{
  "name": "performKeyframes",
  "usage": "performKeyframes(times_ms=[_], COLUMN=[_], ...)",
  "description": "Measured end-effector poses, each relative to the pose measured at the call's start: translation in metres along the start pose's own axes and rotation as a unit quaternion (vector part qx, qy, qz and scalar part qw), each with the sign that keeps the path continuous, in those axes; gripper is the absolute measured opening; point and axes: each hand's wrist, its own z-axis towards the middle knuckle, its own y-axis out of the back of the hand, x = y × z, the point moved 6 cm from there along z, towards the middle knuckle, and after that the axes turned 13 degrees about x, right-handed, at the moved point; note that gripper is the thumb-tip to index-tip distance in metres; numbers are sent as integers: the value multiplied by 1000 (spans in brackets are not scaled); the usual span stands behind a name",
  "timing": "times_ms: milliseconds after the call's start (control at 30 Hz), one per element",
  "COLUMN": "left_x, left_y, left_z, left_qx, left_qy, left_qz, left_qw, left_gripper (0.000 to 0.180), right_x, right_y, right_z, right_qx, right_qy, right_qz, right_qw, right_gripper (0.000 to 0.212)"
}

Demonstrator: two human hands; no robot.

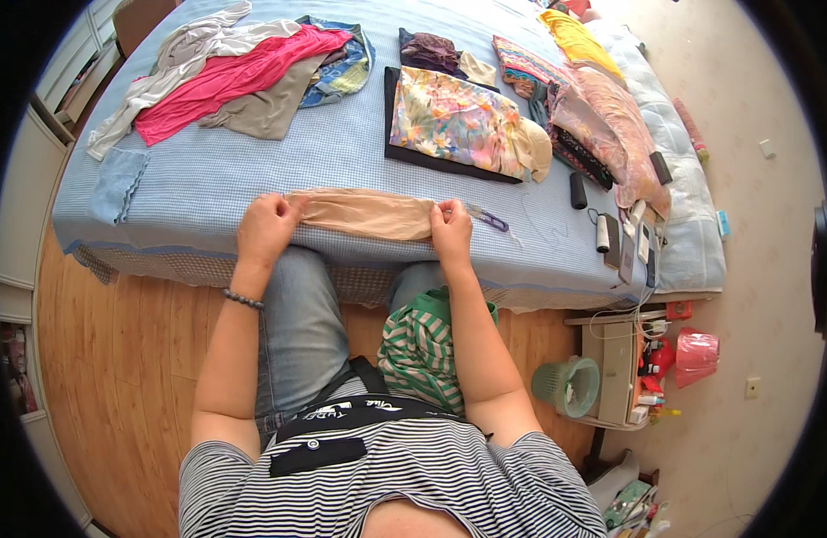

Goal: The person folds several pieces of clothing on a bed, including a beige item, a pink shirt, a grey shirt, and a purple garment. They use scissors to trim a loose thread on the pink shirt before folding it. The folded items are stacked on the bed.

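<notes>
A beige piece of thin cloth (364,214) is stretched flat along the near edge of the bed, folded into a long strip. My left hand (268,226) pinches its left end, and my right hand (451,231) grips the right end. Both hands are closed, with the cloth between fingers and thumb. Just beyond my right hand lie small scissors with purple handles (494,221), partly hidden by the hand. A green and white striped cloth (420,351) rests on my lap by my right forearm.
Loose clothes, among them a pink garment (239,82), lie at the far left of the bed (333,161). A folded floral garment (458,117) is at the centre back. Phones and a black cylinder (578,191) sit at right. A green basket (579,387) stands on the floor.
</notes>
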Motion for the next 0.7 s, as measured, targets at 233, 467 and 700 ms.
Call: performKeyframes(times_ms=[233,467,700], left_x=[-7,17,8], left_y=[-6,-20,-8], left_z=[5,22,11], left_qx=[-93,-81,-40], left_qy=[-116,-120,-104], left_qz=[-202,-148,-134], left_qw=[968,978,985], left_gripper=[13,11,24], right_x=[-8,-1,22], right_y=[1,-2,2], right_z=[2,2,-8], right_qx=[-35,-12,-30], right_qy=[5,-12,52], right_qz=[-4,7,-101], right_qw=[999,1000,993], right_gripper=[15,16,16])
